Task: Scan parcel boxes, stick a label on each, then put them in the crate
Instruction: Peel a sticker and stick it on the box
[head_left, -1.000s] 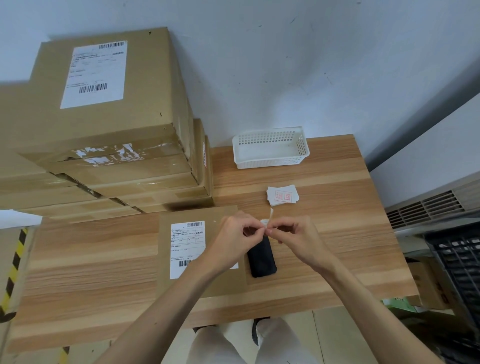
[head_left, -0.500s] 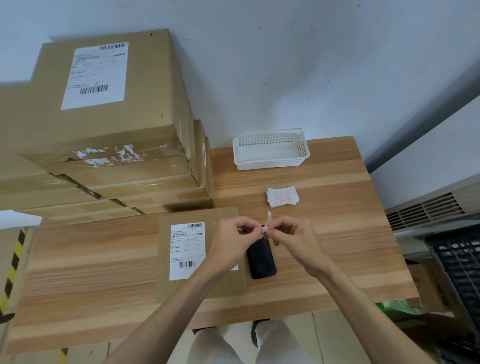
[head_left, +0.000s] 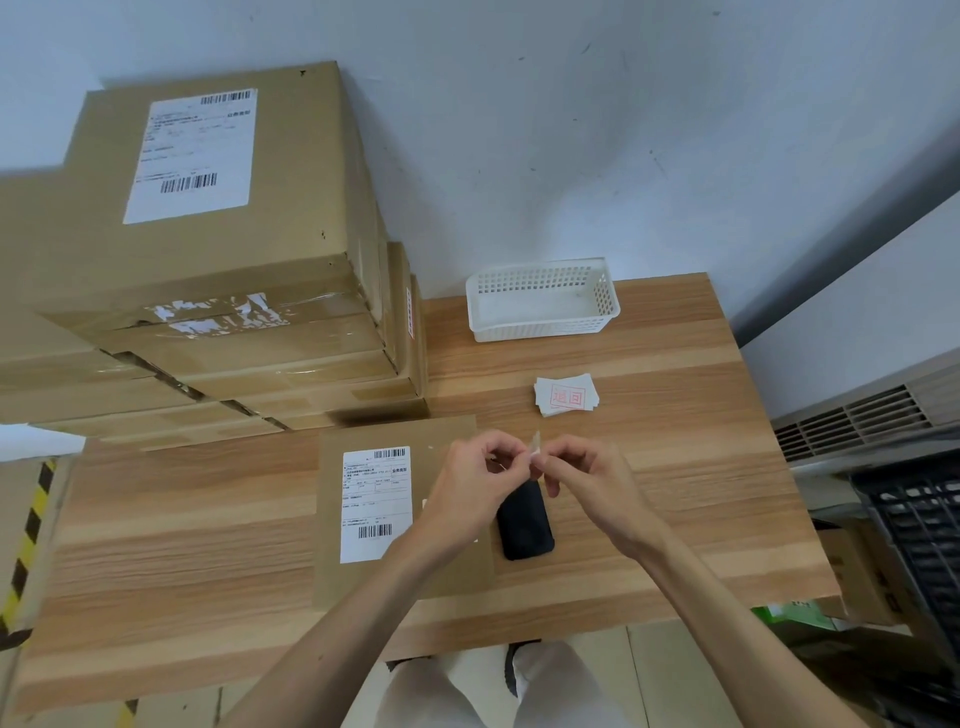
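Note:
A flat brown parcel box (head_left: 363, 582) with a white shipping sheet lies on the wooden table (head_left: 675, 493) in front of me. Above its right edge, my left hand (head_left: 480, 480) and my right hand (head_left: 587, 483) meet and pinch a small white label (head_left: 535, 447) between their fingertips. A black handheld scanner (head_left: 524, 530) lies on the table just below the hands. A small pile of white labels with a red stamp (head_left: 566, 396) rests behind them. A dark slatted crate (head_left: 919, 525) stands on the floor at the right.
A tall stack of brown parcel boxes (head_left: 208, 260) fills the table's back left. An empty white plastic basket (head_left: 543, 301) sits at the back against the wall. A grey vented unit (head_left: 862, 415) borders the table on the right.
Both hands stay together over the scanner; the fingers have shifted slightly on the small label and the label edge now sticks up between them.

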